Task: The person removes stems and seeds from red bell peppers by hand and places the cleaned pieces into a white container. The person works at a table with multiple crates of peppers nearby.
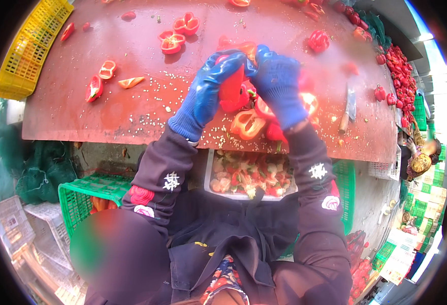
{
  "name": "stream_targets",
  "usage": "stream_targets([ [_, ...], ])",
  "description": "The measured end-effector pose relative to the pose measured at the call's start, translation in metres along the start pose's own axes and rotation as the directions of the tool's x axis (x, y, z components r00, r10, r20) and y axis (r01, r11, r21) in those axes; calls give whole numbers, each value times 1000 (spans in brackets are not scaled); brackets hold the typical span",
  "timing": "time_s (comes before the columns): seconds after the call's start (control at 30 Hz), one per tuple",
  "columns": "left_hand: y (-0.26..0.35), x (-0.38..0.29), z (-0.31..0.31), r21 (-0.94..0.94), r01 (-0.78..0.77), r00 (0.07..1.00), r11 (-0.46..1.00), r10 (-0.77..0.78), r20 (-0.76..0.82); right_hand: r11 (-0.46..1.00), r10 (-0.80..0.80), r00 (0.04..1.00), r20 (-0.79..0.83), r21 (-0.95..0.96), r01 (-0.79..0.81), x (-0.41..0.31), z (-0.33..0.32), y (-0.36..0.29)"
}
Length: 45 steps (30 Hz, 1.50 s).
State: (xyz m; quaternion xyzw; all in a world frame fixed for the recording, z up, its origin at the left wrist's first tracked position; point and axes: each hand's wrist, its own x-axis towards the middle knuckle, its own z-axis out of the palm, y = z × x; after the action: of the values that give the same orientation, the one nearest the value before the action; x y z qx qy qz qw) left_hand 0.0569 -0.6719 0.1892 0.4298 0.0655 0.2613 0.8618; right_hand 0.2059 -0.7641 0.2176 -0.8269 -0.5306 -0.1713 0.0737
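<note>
My left hand (212, 89), in a blue coated glove, is closed around a red bell pepper (231, 89) above the table's near part. Close beside it, my right hand (278, 78), gloved the same way, has its fingers curled against the pepper pieces; whether it grips one is hidden. Cut pepper pieces lie under and between both hands, among them an orange-red hollow piece (247, 124). White seeds are scattered around them. Below the table edge, a white bin (207, 179) holds pepper cores and scraps (250, 173). A knife with a wooden handle (344, 122) rests to the right.
Cut pepper rings (171, 42) and halves (94, 88) lie on the red table (132, 110). A yellow crate (29, 45) is at the upper left, a green crate (94, 190) at the lower left. Whole peppers (400, 72) are heaped at right; another person (419, 160) is beyond.
</note>
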Motion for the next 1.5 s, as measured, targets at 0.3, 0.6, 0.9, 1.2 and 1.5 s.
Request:
stream_targets([
  [0.3,4,-6,25,277,-8,991,961,45,-127,844,-22,986,162,532,-68,-39,-67,-1],
  [0.6,18,-4,8,392,-200,967,898,245,-67,671,-296,500,814,550,-498,-152,-74,-23],
  [0.9,-3,-3,18,246,-187,982,951,173,75,962,271,959,81,8,-273,-184,-37,2],
  [1.2,-83,-64,259,594,169,835,787,-434,338,796,509,761,402,117,-594,-199,4,17],
  [1.5,-105,-76,203,642,-489,864,591,430,262,837,153,940,-306,545,41,-249,-31,47],
])
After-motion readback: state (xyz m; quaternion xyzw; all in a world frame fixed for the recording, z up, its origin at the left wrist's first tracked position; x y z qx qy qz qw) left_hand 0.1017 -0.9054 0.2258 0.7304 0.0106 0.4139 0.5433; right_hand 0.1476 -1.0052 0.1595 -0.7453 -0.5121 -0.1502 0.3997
